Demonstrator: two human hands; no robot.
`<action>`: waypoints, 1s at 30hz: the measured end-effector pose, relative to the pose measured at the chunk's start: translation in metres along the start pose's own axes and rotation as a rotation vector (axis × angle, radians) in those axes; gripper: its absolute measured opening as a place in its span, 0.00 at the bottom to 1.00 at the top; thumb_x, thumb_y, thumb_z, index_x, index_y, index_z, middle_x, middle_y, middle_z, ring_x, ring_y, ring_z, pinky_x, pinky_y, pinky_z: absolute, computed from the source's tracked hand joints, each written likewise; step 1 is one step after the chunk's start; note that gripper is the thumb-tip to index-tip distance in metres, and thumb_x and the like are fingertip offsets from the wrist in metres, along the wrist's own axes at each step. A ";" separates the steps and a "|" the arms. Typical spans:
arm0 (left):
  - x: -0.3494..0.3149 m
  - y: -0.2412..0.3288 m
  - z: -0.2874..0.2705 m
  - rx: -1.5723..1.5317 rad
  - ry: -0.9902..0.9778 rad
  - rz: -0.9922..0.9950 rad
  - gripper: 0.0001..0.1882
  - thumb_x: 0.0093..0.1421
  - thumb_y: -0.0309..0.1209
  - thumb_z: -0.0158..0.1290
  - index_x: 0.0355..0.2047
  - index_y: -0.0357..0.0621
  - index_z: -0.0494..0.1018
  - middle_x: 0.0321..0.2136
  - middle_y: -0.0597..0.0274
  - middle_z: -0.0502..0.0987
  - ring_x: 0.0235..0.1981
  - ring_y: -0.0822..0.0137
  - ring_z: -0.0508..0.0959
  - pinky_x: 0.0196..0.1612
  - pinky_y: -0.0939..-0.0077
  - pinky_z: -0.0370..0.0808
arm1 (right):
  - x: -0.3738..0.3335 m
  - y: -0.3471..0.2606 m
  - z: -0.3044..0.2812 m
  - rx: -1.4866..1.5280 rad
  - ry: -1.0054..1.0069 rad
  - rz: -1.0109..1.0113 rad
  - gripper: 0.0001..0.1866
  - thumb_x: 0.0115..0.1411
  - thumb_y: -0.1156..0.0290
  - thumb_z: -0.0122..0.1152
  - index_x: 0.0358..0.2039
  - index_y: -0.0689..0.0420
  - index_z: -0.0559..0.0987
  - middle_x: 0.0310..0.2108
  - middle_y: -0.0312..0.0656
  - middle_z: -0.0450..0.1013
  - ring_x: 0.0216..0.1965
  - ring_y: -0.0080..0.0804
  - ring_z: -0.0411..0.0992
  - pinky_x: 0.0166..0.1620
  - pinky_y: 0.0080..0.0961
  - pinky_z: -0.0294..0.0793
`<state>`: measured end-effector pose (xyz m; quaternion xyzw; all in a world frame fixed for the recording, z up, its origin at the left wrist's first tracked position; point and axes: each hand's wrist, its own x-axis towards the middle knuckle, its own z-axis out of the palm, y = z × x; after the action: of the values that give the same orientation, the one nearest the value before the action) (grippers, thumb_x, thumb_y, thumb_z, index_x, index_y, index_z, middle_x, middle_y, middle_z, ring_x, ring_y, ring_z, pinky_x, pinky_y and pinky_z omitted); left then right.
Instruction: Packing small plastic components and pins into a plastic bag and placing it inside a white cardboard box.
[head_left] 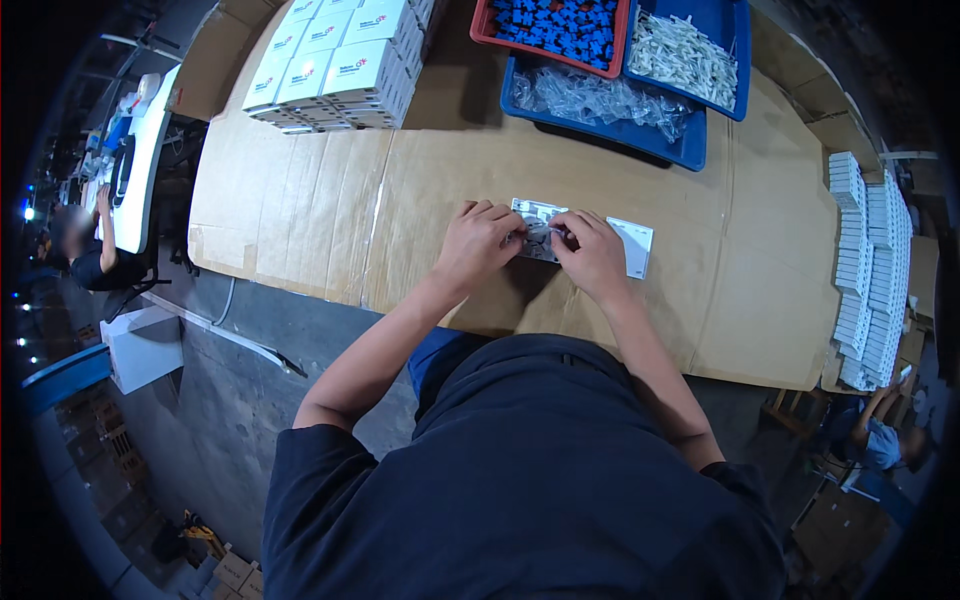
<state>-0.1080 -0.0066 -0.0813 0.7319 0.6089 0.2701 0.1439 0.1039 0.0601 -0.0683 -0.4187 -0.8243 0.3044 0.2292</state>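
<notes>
My left hand (484,241) and my right hand (592,252) meet over the near middle of the cardboard-covered table. The fingertips of both are pinched together around something small. It looks greyish and partly shiny, but the fingers hide most of it and I cannot tell its kind. Beneath them lies an open white box (537,210) with grey print inside, partly covered by the hands. Beside my right wrist a flat white panel (635,246) rests on the cardboard; whether it joins the box is hidden.
White boxes (340,70) are stacked at the back left. A red tray (622,40) of blue pieces, a blue tray (741,60) of white pieces and another blue tray (600,135) of clear plastic bags stand behind. White stacks (868,270) line the right edge. Two people sit farther off.
</notes>
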 end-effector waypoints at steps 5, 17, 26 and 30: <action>-0.007 -0.005 0.003 -0.034 0.006 0.005 0.10 0.56 0.31 0.63 0.38 0.46 0.80 0.39 0.61 0.81 0.41 0.58 0.79 0.51 0.62 0.71 | 0.002 0.000 0.001 -0.095 -0.013 -0.038 0.06 0.56 0.71 0.69 0.34 0.55 0.82 0.32 0.38 0.79 0.35 0.38 0.78 0.39 0.35 0.76; -0.030 -0.006 0.010 -0.044 0.062 0.087 0.20 0.50 0.36 0.70 0.42 0.46 0.80 0.47 0.66 0.79 0.48 0.58 0.76 0.54 0.62 0.70 | -0.003 -0.011 -0.002 -0.150 -0.145 0.017 0.06 0.59 0.68 0.66 0.31 0.56 0.83 0.36 0.37 0.79 0.34 0.38 0.79 0.38 0.35 0.77; -0.029 -0.005 0.013 -0.039 0.095 0.099 0.18 0.53 0.39 0.68 0.41 0.45 0.81 0.45 0.65 0.79 0.48 0.58 0.75 0.53 0.61 0.69 | 0.009 -0.020 -0.007 -0.236 -0.248 0.090 0.05 0.57 0.69 0.65 0.28 0.57 0.83 0.35 0.40 0.77 0.39 0.41 0.80 0.41 0.42 0.79; -0.029 -0.002 0.012 -0.051 0.115 0.085 0.18 0.55 0.42 0.68 0.40 0.46 0.80 0.45 0.65 0.79 0.47 0.59 0.75 0.52 0.62 0.69 | 0.016 -0.022 -0.011 -0.346 -0.347 -0.005 0.05 0.55 0.71 0.64 0.27 0.59 0.83 0.36 0.43 0.77 0.40 0.43 0.80 0.42 0.42 0.80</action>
<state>-0.1056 -0.0329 -0.0983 0.7365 0.5774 0.3328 0.1158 0.0903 0.0668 -0.0430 -0.3914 -0.8921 0.2255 0.0100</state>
